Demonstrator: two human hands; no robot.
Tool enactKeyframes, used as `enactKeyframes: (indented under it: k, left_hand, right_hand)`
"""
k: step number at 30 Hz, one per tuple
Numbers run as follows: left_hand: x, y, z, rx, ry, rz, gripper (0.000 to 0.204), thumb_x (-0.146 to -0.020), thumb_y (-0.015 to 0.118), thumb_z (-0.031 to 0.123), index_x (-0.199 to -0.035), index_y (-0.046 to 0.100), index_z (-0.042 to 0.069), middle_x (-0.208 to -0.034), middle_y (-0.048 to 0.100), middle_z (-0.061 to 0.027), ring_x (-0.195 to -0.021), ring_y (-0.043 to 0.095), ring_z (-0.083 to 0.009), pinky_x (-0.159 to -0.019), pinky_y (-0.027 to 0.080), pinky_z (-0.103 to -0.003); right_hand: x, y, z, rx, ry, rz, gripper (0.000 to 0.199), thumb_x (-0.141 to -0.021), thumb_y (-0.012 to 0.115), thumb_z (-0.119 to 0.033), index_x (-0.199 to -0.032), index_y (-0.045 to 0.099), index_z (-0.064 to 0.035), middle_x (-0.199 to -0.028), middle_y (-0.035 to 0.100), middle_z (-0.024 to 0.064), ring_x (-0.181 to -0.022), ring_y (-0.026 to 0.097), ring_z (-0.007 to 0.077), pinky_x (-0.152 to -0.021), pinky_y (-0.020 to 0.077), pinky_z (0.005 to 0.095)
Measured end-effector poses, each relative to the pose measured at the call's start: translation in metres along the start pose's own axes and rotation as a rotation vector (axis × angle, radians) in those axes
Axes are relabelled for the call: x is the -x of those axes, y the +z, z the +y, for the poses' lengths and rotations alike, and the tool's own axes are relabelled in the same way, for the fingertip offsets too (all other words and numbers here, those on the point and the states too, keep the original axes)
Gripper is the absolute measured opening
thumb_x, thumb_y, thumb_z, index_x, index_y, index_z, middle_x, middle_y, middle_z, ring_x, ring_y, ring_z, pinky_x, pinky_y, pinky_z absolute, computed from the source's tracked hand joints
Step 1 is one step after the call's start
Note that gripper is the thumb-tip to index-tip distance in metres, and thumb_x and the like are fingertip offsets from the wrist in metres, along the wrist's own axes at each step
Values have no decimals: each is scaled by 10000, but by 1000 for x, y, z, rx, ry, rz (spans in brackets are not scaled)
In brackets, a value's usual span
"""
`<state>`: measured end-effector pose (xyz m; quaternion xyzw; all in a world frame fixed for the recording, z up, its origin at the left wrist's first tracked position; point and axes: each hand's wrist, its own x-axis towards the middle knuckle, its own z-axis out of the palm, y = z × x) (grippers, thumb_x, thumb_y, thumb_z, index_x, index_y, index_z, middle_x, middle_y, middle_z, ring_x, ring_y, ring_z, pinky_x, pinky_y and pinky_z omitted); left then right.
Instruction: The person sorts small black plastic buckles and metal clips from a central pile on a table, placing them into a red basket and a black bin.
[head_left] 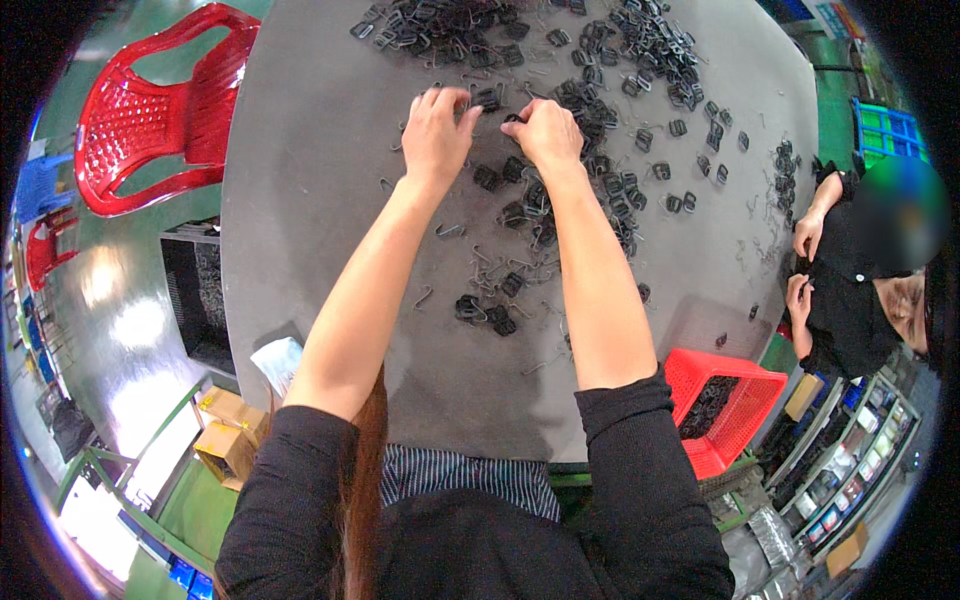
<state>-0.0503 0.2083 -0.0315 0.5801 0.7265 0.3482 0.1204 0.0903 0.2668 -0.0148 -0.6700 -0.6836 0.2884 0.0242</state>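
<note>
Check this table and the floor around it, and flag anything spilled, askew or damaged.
Nothing looks spilled or broken. Black metal buckles and loose wire hooks lie scattered over the grey table, where both hands work. The red chair stands upright; the red basket sits at the table's edge.

Red plastic chair (150, 110), red basket (722, 405), cardboard boxes (228, 432), blue crate (885, 130), co-worker's hands (806, 235).
</note>
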Motion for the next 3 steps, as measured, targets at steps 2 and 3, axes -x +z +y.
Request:
enactKeyframes:
  k: [2, 3]
  left_hand:
    - [-15, 10, 5, -149, 4, -63, 298, -758, 687, 270, -969, 590, 82, -1015, 585, -92, -957, 551, -249, -813, 452, -366]
    - [-20, 15, 4, -240, -18, -149, 349, -750, 694, 285, -1021, 580, 98, -1103, 556, -96, -1015, 529, -249, -837, 448, -361]
  right_hand:
    - [-2, 1, 18, -96, -42, -27, 448, -620, 787, -367, -872, 661, -19, -938, 651, 170, -899, 630, 313, -771, 508, 381]
    - [-2, -3, 33, -360, -18, -157, 432, -641, 765, -394, -908, 677, -66, -969, 653, 158, -970, 618, 261, -845, 480, 378]
